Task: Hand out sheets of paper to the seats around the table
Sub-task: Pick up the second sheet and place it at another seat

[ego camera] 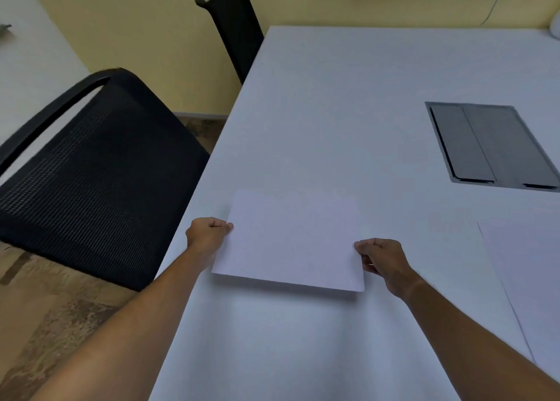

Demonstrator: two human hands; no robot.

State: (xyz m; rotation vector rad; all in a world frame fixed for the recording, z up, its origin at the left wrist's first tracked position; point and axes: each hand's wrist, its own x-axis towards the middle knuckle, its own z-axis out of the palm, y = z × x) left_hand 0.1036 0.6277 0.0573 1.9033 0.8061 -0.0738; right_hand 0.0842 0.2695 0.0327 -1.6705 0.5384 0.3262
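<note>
Both arms reach forward, the left hand and right hand each pinching a side edge of the sheet over the counter beside a chair.

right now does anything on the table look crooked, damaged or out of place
Nothing stands out. The sheet is flat and uncreased, pinched at its side edges by the left hand and right hand. More paper lies at the right, and the cable hatch in the table is closed.
</note>
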